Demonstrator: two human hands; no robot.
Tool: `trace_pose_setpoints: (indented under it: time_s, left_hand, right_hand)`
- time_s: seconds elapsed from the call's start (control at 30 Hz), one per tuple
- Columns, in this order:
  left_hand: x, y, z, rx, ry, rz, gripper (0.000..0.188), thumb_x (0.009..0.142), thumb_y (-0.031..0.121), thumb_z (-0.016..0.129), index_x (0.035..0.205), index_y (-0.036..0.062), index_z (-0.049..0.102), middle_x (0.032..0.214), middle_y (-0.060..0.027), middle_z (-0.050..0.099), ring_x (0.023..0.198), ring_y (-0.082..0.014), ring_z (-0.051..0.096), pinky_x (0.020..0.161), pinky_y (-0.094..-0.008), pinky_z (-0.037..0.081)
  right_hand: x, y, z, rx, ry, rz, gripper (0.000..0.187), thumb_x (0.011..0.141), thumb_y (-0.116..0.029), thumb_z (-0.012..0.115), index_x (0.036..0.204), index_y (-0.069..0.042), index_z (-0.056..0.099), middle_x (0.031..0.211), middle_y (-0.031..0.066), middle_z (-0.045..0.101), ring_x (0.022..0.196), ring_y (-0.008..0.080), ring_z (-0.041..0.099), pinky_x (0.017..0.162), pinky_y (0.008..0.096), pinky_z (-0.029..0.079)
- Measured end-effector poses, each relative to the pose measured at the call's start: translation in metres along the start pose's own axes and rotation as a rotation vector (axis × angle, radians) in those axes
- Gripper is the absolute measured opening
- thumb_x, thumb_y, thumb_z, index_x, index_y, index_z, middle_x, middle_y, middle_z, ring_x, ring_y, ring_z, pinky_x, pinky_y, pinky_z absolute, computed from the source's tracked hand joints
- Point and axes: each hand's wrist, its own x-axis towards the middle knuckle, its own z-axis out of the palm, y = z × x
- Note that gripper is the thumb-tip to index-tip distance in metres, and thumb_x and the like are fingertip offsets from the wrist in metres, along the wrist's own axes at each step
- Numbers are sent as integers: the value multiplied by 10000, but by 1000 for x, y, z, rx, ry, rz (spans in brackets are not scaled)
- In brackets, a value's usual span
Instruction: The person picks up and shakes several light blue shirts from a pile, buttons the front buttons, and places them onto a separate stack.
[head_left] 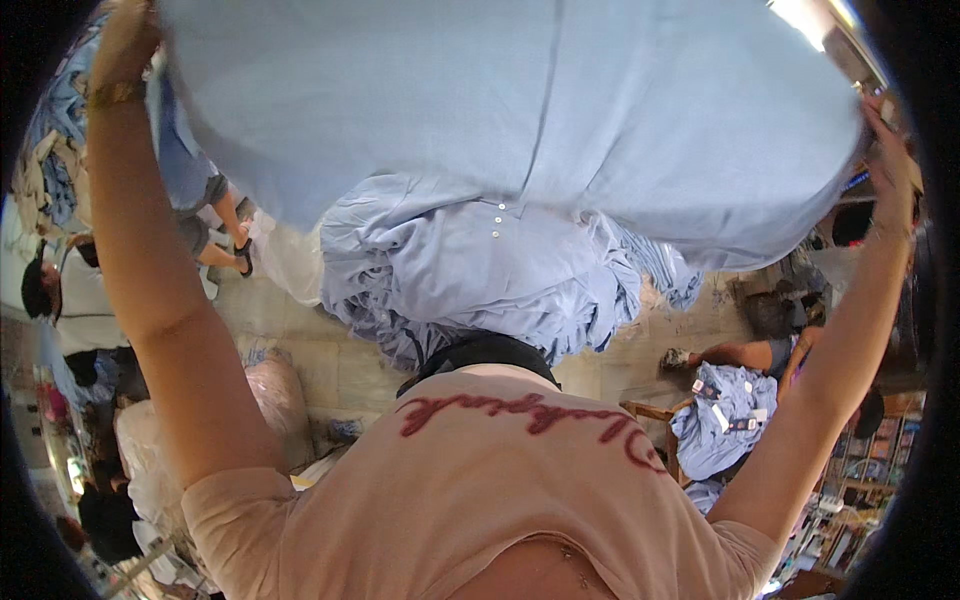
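A light blue shirt (pixel 400 90) is spread wide and held up in front of me, with a seam or fold line running down its middle. Its upper part lies outside the picture. At the shirt's left edge my left hand (pixel 126 45) grips the cloth, partly cut off by the rim. My right hand (pixel 888 155) is closed at the opposite edge, its fingers partly hidden. Below the raised shirt lies a large heap of crumpled light blue shirts (pixel 430 265), close to my waist. Several small white buttons (pixel 497 220) show on the heap's upper side.
Folded blue garments with tags (pixel 735 405) sit on a wooden stool or chair (pixel 650 410) at the right. Clear plastic sacks (pixel 270 400) stand at the left. Other people (pixel 80 290) are around, and shelves (pixel 880 450) hold goods at the right. The floor (pixel 280 310) is pale tile.
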Motion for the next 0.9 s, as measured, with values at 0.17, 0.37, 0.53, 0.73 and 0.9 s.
trace_pose_setpoints:
  time_s: [0.17,0.37,0.53,0.73,0.9]
  left_hand:
    - [15,-60,50,300,17,5,366,879,281,470,1147,31,485,1117,-134,527,1044,-224,493,895,-334,367]
    - [-33,-45,11,393,-237,160,305,885,223,472,1122,32,491,1103,-117,530,1016,-204,500,873,-327,379]
    - [-168,-65,38,-470,191,-502,297,864,214,516,1117,62,483,1064,-62,535,968,-185,507,836,-330,402]
    - [-354,-156,84,-194,157,-833,171,853,165,535,999,76,530,863,18,536,762,-65,504,690,-194,400]
    - [-384,-165,97,-110,118,-946,221,817,152,581,1016,69,532,796,21,522,719,-36,444,651,-170,352]
  right_hand:
    - [39,76,8,-339,-90,47,210,789,-85,601,997,-61,611,990,21,588,930,133,526,830,247,403]
    - [-47,31,4,179,22,122,245,821,-83,558,1060,-36,585,1113,41,546,1022,131,492,883,260,387]
    - [-193,60,15,-85,-3,238,257,797,-170,607,1017,-39,595,991,3,571,894,108,506,767,220,384]
    - [-386,196,74,-200,-47,517,110,796,-73,542,882,-47,605,817,-14,567,761,94,486,719,236,384]
    - [-478,277,96,-107,-4,701,99,800,-17,514,858,-31,593,748,-25,534,725,87,477,682,220,385]
